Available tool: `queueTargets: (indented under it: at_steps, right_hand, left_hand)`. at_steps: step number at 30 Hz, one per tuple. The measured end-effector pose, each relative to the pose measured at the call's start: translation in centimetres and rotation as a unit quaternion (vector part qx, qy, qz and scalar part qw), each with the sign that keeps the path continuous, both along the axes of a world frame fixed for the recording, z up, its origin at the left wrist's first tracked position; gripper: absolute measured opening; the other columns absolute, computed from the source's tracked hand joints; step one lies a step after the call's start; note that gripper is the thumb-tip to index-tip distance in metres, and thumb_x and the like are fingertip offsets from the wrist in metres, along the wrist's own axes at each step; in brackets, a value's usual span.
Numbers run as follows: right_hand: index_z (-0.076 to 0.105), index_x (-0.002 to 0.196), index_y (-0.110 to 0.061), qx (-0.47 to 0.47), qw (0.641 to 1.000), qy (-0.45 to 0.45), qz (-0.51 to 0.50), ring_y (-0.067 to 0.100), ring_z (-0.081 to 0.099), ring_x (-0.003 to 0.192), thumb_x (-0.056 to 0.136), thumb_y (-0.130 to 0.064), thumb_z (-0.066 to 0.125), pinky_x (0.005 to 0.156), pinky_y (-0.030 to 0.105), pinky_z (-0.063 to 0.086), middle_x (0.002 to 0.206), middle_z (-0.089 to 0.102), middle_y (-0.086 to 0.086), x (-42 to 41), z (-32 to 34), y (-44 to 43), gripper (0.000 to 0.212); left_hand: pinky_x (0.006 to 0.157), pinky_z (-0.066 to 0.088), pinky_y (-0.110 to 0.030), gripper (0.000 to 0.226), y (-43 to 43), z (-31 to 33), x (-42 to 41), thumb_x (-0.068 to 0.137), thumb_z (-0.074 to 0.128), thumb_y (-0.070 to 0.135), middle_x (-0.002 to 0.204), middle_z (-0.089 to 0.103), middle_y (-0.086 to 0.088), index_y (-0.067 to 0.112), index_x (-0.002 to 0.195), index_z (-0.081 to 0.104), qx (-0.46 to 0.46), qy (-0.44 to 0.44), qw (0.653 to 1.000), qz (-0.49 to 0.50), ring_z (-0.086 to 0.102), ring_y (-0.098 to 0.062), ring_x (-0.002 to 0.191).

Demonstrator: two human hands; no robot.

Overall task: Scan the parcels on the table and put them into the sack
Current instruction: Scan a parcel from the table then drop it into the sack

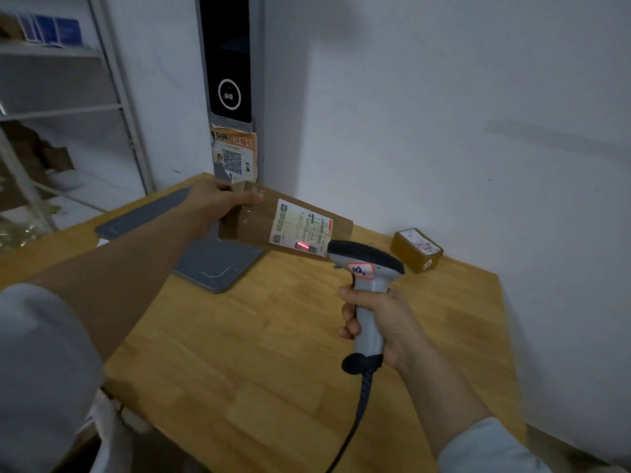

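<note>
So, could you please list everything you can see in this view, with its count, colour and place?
large parcel: one, brown with a white label, held above the table's far side
small parcel: one, brown with a white label, on the table by the wall
scanner: one, grey and black, pointed at the large parcel's label
table: one, light wood, centre
grey mat: at least one, on the table, under the left arm
poster: one, orange, behind the table
shelving: one, pale metal, far left
left hand: grips the large parcel
right hand: grips the scanner

Cardboard parcel (259, 223), smooth wooden table (273, 353)
</note>
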State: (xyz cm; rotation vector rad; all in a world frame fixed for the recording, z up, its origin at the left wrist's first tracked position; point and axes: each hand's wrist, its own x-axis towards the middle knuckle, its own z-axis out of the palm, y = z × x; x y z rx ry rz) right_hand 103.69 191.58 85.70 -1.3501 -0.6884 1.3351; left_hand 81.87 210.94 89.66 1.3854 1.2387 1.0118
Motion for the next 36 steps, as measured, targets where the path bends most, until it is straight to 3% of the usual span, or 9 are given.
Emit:
queueTargets:
  at_steps: [3,11,14,17,21,26,29,32,36]
  right_hand:
    - [0.061,0.083,0.002,0.0,0.998,0.039,-0.043,0.021,0.057,0.047,0.08,-0.002,0.072,0.054,0.034,0.059,0.069,0.067,0.021,-0.2,-0.7,1.0,0.012]
    - [0.061,0.095,-0.01,-0.07,0.986,0.113,-0.099,0.022,0.06,0.068,0.079,-0.019,0.076,0.055,0.03,0.058,0.084,0.062,0.011,-1.1,-5.2,3.6,0.023]
    - [0.065,0.1,-0.011,-0.067,0.987,0.139,-0.047,0.027,0.066,0.088,0.075,-0.019,0.076,0.072,0.042,0.057,0.098,0.07,0.013,-3.4,-5.8,3.9,0.028]
    - [0.065,0.097,-0.011,-0.063,0.992,0.108,-0.017,0.025,0.066,0.087,0.07,-0.017,0.079,0.066,0.039,0.055,0.095,0.071,0.011,-6.0,-5.8,4.6,0.031]
    - [0.063,0.092,-0.01,-0.046,0.997,0.062,-0.001,0.024,0.067,0.084,0.072,-0.013,0.08,0.059,0.034,0.058,0.09,0.07,0.01,-10.1,-5.6,5.9,0.026]
    - [0.06,0.096,-0.013,-0.029,0.998,0.011,0.056,0.027,0.066,0.093,0.067,-0.016,0.084,0.062,0.036,0.059,0.101,0.068,0.012,-17.2,-6.0,7.4,0.038]
    - [0.057,0.088,-0.017,-0.013,0.994,-0.031,0.105,0.02,0.065,0.085,0.065,-0.018,0.086,0.068,0.036,0.06,0.096,0.067,0.007,-21.9,-6.5,7.6,0.036]
    - [0.057,0.084,-0.02,0.021,0.986,-0.036,0.163,0.012,0.064,0.077,0.068,-0.012,0.084,0.059,0.029,0.057,0.087,0.065,-0.001,-26.6,-7.1,7.3,0.032]
    - [0.061,0.089,-0.02,0.061,0.972,-0.041,0.222,0.016,0.068,0.083,0.066,-0.012,0.084,0.072,0.04,0.06,0.09,0.068,-0.002,-32.0,-7.6,6.7,0.034]
  left_hand:
    - [0.075,0.053,-0.032,0.055,-0.8,-0.7,-2.5,0.069,0.082,0.028,0.108,0.066,-0.009,0.007,0.116,0.062,-0.025,-0.026,0.999,0.006,0.064,-0.025,0.099]
    - [0.094,0.051,-0.048,0.102,-5.4,-6.6,-11.1,0.035,0.093,0.046,0.117,0.067,-0.015,0.007,0.123,0.06,-0.142,-0.107,0.984,-0.005,0.064,-0.034,0.107]
    - [0.085,0.052,-0.041,0.094,-7.3,-8.4,-13.4,0.04,0.092,0.041,0.113,0.069,-0.014,0.005,0.121,0.061,-0.179,-0.132,0.975,-0.001,0.066,-0.03,0.1]
    - [0.093,0.049,-0.042,0.092,-9.0,-9.5,-15.7,0.039,0.092,0.044,0.115,0.068,-0.014,0.007,0.118,0.064,-0.199,-0.138,0.97,0.033,0.063,-0.03,0.104]
    - [0.077,0.046,-0.033,0.044,-11.2,-10.6,-19.7,0.07,0.076,0.041,0.1,0.063,-0.014,0.009,0.099,0.065,-0.213,-0.126,0.957,0.151,0.057,-0.027,0.09]
    - [0.071,0.04,-0.032,0.02,-15.5,-14.4,-28.3,0.09,0.06,0.017,0.089,0.061,-0.02,-0.002,0.091,0.066,-0.141,0.09,0.867,0.469,0.057,-0.032,0.083]
    - [0.078,0.043,-0.039,0.02,-20.2,-16.7,-32.8,0.089,0.056,0.015,0.096,0.06,-0.024,-0.003,0.095,0.065,-0.194,0.236,0.797,0.522,0.056,-0.04,0.096]
    - [0.099,0.04,-0.044,0.057,-23.9,-18.8,-35.6,0.083,0.066,0.044,0.125,0.05,-0.026,0.002,0.12,0.055,-0.29,0.364,0.718,0.517,0.046,-0.041,0.118]
    - [0.1,0.037,-0.044,0.079,-26.7,-21.3,-38.4,0.072,0.081,0.041,0.127,0.045,-0.027,-0.002,0.126,0.045,-0.391,0.278,0.715,0.509,0.043,-0.04,0.12]
